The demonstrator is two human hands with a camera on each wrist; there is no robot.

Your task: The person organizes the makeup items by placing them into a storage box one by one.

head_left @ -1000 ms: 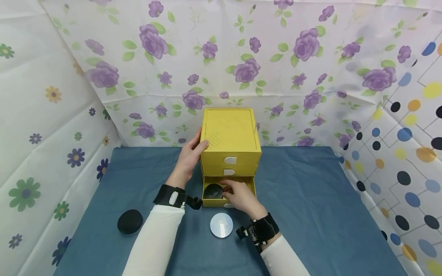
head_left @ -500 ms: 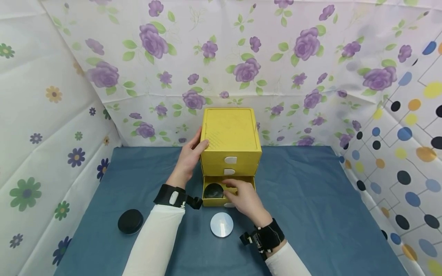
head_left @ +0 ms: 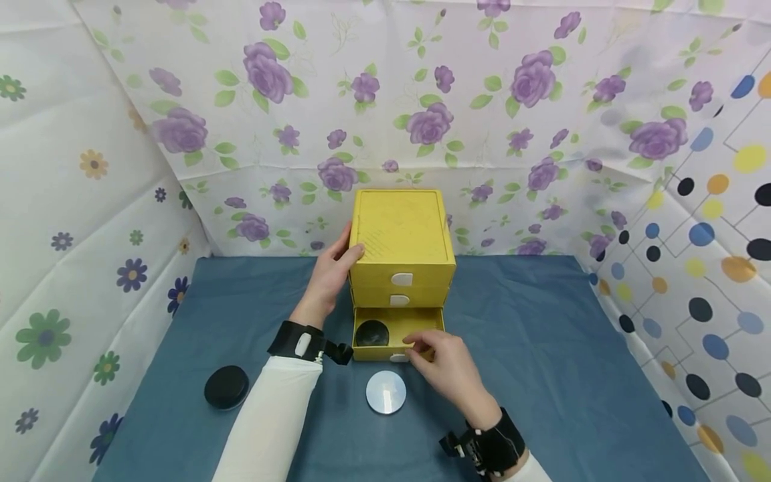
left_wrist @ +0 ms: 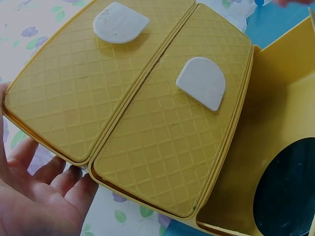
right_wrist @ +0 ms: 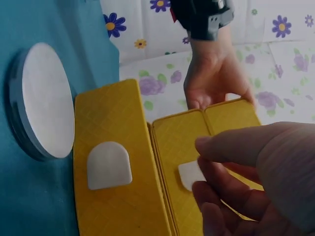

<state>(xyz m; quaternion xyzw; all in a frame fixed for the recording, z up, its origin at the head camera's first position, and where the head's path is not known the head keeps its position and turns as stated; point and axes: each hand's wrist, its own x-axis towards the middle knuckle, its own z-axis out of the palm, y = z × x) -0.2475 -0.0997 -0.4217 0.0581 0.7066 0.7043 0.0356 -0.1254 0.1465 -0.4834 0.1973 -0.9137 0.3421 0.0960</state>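
Note:
A small yellow drawer cabinet (head_left: 400, 227) stands against the back wall, its bottom drawer (head_left: 402, 325) pulled out. My left hand (head_left: 326, 278) grips the cabinet's left side, thumb at the top front corner; in the left wrist view its fingers (left_wrist: 49, 177) reach round behind the edge. Inside the drawer, at the left, lies a round black disc (head_left: 372, 333). My right hand (head_left: 450, 368) hovers over the drawer's front right edge, near its white pull tab (head_left: 399, 358). Its fingers are loosely bent with nothing between them, as the right wrist view shows.
On the blue cloth (head_left: 518, 348) in front of the drawer lies a round disc with a pale, shiny top (head_left: 386, 392). A thicker round black object (head_left: 226, 387) sits to the left, beside the left sleeve. Patterned sheets (head_left: 289, 100) close off the back and both sides.
My right hand has let go of the black disc and drawn back toward the right and front. The disc stays in the drawer. The left hand keeps its grip on the cabinet.

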